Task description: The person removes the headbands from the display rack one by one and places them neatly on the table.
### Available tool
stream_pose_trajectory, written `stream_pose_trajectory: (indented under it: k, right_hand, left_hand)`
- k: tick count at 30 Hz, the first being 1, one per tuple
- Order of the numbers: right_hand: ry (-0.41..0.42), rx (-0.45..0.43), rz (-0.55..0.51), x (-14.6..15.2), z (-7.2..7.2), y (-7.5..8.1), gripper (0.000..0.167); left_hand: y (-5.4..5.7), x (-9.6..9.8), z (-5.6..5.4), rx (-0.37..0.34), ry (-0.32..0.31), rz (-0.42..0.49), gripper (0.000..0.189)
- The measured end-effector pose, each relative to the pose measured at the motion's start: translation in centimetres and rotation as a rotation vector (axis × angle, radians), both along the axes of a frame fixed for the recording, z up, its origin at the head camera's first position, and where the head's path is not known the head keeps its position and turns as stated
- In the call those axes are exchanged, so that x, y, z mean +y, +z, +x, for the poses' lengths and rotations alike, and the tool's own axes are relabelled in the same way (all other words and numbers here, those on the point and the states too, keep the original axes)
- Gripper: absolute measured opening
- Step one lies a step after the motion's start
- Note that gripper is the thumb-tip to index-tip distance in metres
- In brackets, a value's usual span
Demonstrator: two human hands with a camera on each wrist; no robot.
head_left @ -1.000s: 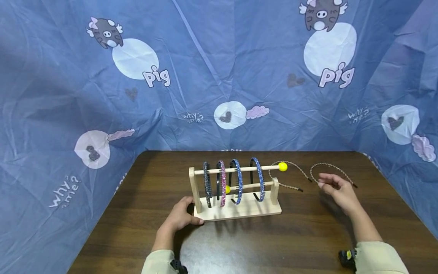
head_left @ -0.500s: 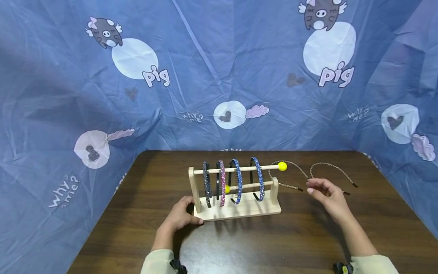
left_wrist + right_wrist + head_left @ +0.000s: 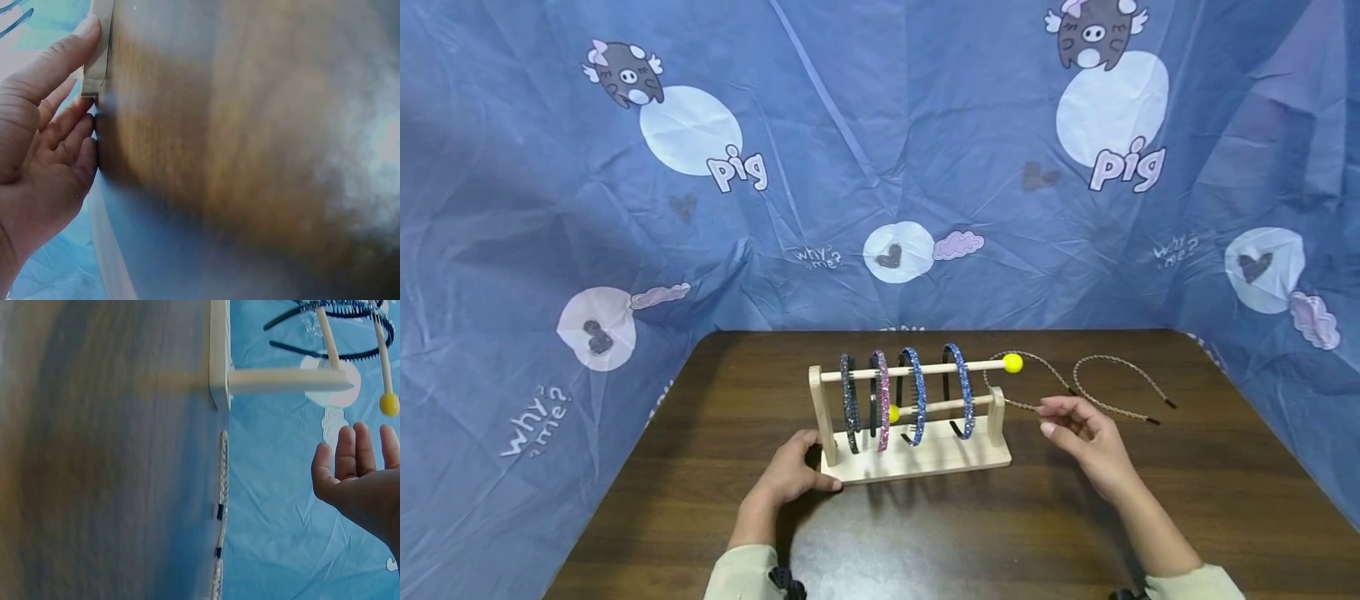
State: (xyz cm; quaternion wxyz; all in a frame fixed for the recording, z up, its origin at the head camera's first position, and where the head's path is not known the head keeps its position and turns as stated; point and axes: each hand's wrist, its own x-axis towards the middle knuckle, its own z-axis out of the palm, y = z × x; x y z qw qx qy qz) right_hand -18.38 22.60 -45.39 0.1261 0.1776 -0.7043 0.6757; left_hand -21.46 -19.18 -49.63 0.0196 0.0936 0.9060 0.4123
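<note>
On the surface (image 3: 962, 533), the rack (image 3: 932, 464) is standing, the left hand (image 3: 793, 471) pinching its left end; rightward, the right hand (image 3: 1088, 442) is hovering near braided bands (image 3: 1118, 359), grip loosely spread.

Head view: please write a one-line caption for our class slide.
Left hand holding a wooden rack with four glittery headbands, right hand near two braided bands.

rack (image 3: 917, 463) on table (image 3: 955, 533) | headbands (image 3: 885, 408) on rack | loose headbands (image 3: 1108, 357) rack's 2 o'clock | left hand (image 3: 793, 468) 8 o'clock | right hand (image 3: 1092, 443) 3 o'clock
</note>
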Motion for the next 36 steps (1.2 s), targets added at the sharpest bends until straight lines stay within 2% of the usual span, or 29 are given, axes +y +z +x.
stream_pose_trajectory:
  k: [5,19,30,36]
  right_hand:
    - [0.043,0.004,-0.046,-1.2,0.3,0.1,0.027]
    - [0.167,0.031,-0.030,-4.7,0.1,0.0,0.035]
    - [0.199,-0.032,-0.005,-7.2,-0.5,-0.4,0.036]
    - [0.240,-0.038,-0.006,-8.0,-0.8,-0.9,0.028]
  left_hand:
    - [0.0,0.0,0.0,-0.004,0.009,0.004,0.052]
    - [-0.1,0.0,0.0,-0.005,0.008,0.011,0.051]
    - [-0.1,-0.1,0.0,0.000,0.004,0.004,0.052]
    - [-0.1,0.0,0.1,0.002,0.004,0.011,0.052]
